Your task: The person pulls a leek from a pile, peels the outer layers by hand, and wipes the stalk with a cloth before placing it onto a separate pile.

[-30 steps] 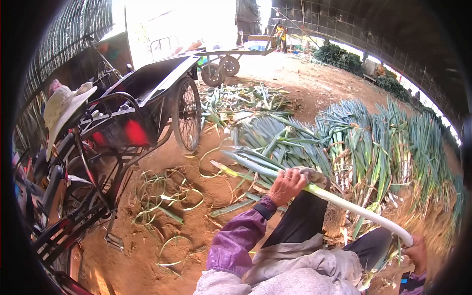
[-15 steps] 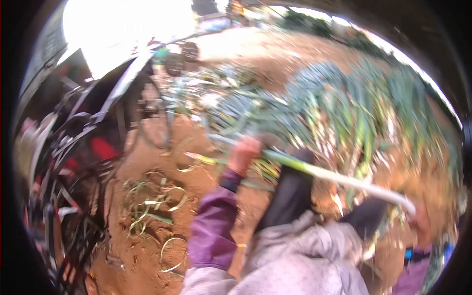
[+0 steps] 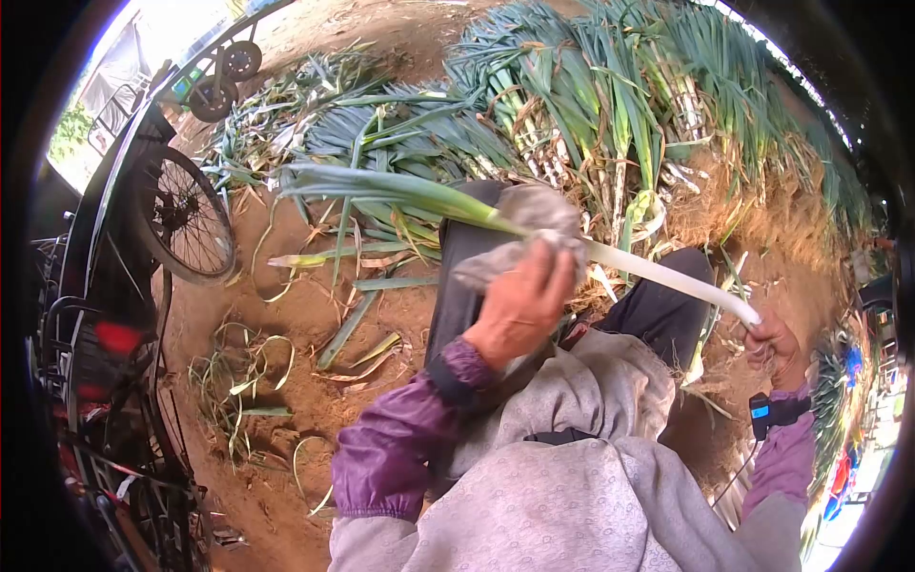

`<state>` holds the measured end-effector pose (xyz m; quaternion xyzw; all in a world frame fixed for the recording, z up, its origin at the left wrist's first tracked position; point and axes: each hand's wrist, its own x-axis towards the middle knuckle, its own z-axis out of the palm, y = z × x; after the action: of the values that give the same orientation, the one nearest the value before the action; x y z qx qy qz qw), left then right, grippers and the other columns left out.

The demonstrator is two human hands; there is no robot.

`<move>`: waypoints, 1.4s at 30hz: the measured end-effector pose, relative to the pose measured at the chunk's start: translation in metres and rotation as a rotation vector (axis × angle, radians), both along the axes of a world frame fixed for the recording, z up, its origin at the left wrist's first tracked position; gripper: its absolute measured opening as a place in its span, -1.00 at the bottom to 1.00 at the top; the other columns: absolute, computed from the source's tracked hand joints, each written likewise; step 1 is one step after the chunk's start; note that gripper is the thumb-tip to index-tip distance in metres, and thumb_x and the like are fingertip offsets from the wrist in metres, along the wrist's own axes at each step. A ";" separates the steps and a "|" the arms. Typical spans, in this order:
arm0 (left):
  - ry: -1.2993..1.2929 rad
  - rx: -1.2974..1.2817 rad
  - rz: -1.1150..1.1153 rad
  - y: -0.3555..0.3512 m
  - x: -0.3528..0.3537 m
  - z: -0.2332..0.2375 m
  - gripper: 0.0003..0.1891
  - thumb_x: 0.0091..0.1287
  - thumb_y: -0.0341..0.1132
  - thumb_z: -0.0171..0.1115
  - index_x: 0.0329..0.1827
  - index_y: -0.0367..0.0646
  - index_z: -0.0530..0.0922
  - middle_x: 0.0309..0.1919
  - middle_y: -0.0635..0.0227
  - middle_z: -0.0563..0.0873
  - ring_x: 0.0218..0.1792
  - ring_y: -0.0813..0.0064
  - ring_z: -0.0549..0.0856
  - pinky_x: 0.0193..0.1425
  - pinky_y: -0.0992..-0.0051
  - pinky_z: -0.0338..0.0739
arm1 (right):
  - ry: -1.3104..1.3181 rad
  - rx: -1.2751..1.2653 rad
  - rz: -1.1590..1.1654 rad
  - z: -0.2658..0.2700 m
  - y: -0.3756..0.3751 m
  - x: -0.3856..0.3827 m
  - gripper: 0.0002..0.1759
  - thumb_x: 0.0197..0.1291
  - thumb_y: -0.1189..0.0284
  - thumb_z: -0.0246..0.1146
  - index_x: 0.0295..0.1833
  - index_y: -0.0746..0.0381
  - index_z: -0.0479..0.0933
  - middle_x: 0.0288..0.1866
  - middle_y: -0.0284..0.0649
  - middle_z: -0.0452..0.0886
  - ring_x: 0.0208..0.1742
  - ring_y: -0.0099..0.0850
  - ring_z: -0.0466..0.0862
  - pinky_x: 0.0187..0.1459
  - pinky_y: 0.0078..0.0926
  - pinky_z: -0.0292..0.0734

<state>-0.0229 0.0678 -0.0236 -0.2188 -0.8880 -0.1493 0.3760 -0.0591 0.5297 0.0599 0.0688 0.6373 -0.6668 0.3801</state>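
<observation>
Since a second ago, drawn nearer across the knees: leek (image 3: 658, 275), clasped through cloth (image 3: 534, 214) by left grip (image 3: 519, 305), pinched at white end by right grip (image 3: 777, 343). Beyond: leek pile (image 3: 620, 95). Left: wheel (image 3: 186, 219), trimmings (image 3: 238, 372) on dirt.

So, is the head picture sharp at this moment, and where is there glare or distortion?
Head view: the left hand and the leek are sharp, no motion blur; head view bends strongly like a fisheye, with a black rim; daylight is blown out at top left, beyond the wheel; the pile is evenly lit.
</observation>
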 end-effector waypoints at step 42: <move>-0.225 -0.503 -0.050 -0.040 -0.112 -0.035 -0.28 0.09 -0.28 0.27 0.40 -0.19 0.33 0.15 0.07 0.55 0.20 0.00 0.51 0.41 0.02 0.30 | 0.024 0.100 -0.223 -0.031 -0.005 0.004 -0.71 0.31 0.33 0.18 -0.07 0.36 0.50 -0.49 -0.33 0.48 -0.51 -0.63 0.42 -0.51 -0.66 0.30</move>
<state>-0.1352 0.0283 -0.0582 -0.3093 -0.9276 0.0433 0.2052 -0.0554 0.5245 0.0284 0.1503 0.6626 -0.6732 0.2920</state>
